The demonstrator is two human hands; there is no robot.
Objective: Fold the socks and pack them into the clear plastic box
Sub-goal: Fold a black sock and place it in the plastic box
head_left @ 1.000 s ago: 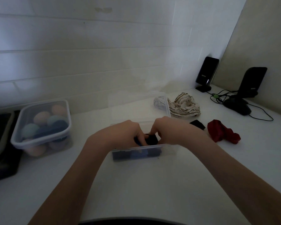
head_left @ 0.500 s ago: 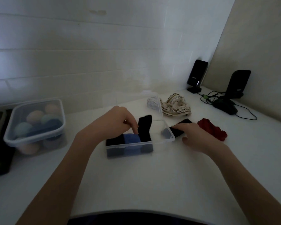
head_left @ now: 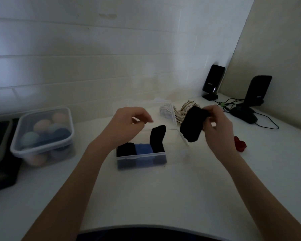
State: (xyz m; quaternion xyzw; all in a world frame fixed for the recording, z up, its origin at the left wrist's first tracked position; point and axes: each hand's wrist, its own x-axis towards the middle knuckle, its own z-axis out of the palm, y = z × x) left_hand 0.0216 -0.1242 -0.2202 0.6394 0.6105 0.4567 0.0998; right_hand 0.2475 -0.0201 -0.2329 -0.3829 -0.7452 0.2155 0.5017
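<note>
The clear plastic box (head_left: pixel 142 160) sits mid-table with its lid standing open behind it. Inside lie a folded black sock (head_left: pixel 126 149), a folded blue sock (head_left: pixel 143 149) and a black sock (head_left: pixel 157 138) that sticks up above the rim. My right hand (head_left: pixel 217 126) holds another black sock (head_left: pixel 192 126) in the air, right of the box, pinched at its top end so it hangs down. My left hand (head_left: pixel 129 123) hovers above the box's back left, fingers loosely curled, holding nothing.
A striped cream sock pile (head_left: pixel 182 111) and a pale sock (head_left: pixel 165 113) lie behind the box. A red sock (head_left: pixel 240 144) lies at the right. Left stands a lidded tub of coloured balls (head_left: pixel 42 134). Two black speakers (head_left: pixel 213 82) and cables occupy the back right corner.
My right hand picked the black sock up off the table and raised it. My left hand lifted off the socks in the box.
</note>
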